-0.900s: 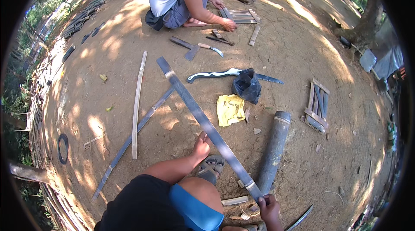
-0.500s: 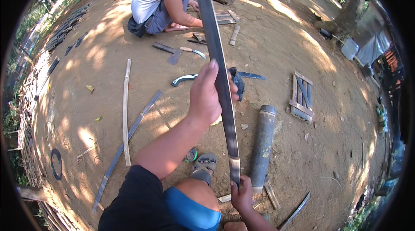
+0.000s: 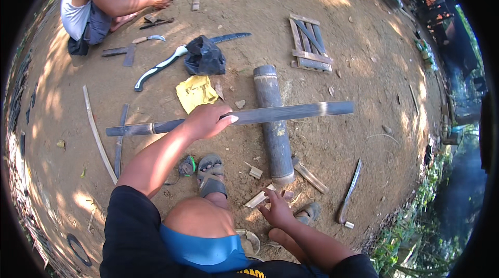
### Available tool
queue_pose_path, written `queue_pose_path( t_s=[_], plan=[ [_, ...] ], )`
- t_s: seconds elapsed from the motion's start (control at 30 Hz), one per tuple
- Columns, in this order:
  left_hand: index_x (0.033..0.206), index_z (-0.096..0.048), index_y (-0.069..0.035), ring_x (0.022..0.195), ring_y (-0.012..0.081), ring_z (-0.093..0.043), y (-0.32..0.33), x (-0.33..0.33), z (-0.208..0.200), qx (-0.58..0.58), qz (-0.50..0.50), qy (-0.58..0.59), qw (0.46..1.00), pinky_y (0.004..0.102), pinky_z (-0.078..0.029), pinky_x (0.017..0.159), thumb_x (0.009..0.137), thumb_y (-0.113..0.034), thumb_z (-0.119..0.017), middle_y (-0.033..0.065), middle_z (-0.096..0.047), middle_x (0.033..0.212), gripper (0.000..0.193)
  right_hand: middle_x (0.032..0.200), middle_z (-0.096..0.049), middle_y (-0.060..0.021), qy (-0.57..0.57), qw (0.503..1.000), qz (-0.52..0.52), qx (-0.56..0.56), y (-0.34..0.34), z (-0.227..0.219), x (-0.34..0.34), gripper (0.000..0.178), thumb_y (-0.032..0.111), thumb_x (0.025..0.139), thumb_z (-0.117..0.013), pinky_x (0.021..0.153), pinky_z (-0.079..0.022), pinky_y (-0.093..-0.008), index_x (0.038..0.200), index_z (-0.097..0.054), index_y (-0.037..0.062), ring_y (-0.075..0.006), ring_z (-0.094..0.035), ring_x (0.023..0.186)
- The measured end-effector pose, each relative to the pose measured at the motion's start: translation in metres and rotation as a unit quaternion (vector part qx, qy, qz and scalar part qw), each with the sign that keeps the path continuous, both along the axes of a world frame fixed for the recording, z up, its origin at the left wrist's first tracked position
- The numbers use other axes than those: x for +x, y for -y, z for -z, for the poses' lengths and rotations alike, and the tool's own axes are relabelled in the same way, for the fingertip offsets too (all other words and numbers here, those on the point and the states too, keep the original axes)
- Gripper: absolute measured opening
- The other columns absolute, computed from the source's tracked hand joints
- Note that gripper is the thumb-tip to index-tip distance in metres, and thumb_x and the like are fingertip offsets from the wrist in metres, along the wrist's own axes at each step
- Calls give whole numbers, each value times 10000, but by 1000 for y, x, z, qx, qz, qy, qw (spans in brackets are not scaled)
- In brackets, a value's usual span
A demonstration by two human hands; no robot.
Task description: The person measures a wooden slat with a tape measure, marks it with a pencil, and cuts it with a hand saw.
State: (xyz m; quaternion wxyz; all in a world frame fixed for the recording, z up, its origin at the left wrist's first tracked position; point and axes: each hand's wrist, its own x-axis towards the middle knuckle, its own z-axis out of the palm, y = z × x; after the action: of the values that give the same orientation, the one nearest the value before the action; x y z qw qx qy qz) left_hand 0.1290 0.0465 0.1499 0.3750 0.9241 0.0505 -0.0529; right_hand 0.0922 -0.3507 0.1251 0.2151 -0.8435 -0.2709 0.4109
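My left hand is closed around the middle of a long dark bamboo slat. The slat lies crosswise in front of me, above the ground, and passes over a thick bamboo pole on the dirt. Lower down, my right hand holds nothing, its fingers apart and slightly bent. Small split bamboo offcuts lie close to it, by the pole's near end. To the right of that hand rests a long-bladed knife. Beyond the slat is a crumpled yellow wrapper.
A black plastic bag partly covers a pruning saw. Further left lie a hatchet-like tool and a curved knife. A slatted bamboo frame is at the far right. A co-worker crouches at far left, handling another frame.
The slat has swung from pointing away from me to lying crosswise. My right hand has let go of its near end, while my left still grips it. The view has shifted right.
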Motion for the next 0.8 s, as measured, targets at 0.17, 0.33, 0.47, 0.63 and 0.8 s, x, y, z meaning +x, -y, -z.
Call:
queue_pose_path(
  t_s=[0.17, 0.33, 0.47, 0.63, 0.8],
  plan=[
    [954, -664, -70, 844, 442, -665, 26, 1, 95, 9, 9, -77, 997, 525, -503, 739, 1004, -492, -571, 217, -683, 848, 434, 1351, -558, -205, -90, 993, -13, -70, 33, 2, -18, 652, 294, 917, -715, 928, -531, -497, 1487, -442, 133, -403, -637, 1122],
    [983, -669, -69, 871, 448, -651, 32, 11, 128, -13, 12, -123, 992, 535, -490, 766, 1006, -503, -556, 228, -684, 902, 448, 1356, -552, -198, -82, 992, -6, -96, 18, 11, -4, 638, 273, 922, -707, 910, -538, -503, 1491, -442, 154, -385, -660, 1076],
    [1003, -675, -75, 883, 444, -652, 29, 14, 133, -5, -4, -118, 993, 533, -488, 767, 1006, -516, -547, 221, -689, 921, 459, 1312, -576, -210, -34, 998, 33, -46, 6, 16, 16, 664, 289, 924, -715, 893, -544, -500, 1495, -423, 116, -387, -665, 1049],
    [1036, -684, -81, 922, 438, -655, 31, 17, 128, 20, -18, -136, 990, 522, -496, 789, 1013, -528, -531, 213, -694, 942, 474, 1286, -589, -208, -23, 997, 43, -57, 13, 11, 27, 654, 294, 925, -717, 923, -537, -493, 1486, -432, 116, -387, -653, 1085],
    [1172, -658, -55, 1099, 401, -629, 36, 10, 127, 64, -29, -95, 993, 470, -499, 925, 1021, -476, -543, 196, -674, 1156, 462, 1282, -590, -214, -31, 996, 12, -86, 34, 14, 13, 660, 295, 916, -726, 932, -533, -493, 1491, -433, 151, -396, -648, 1093]
  ],
)
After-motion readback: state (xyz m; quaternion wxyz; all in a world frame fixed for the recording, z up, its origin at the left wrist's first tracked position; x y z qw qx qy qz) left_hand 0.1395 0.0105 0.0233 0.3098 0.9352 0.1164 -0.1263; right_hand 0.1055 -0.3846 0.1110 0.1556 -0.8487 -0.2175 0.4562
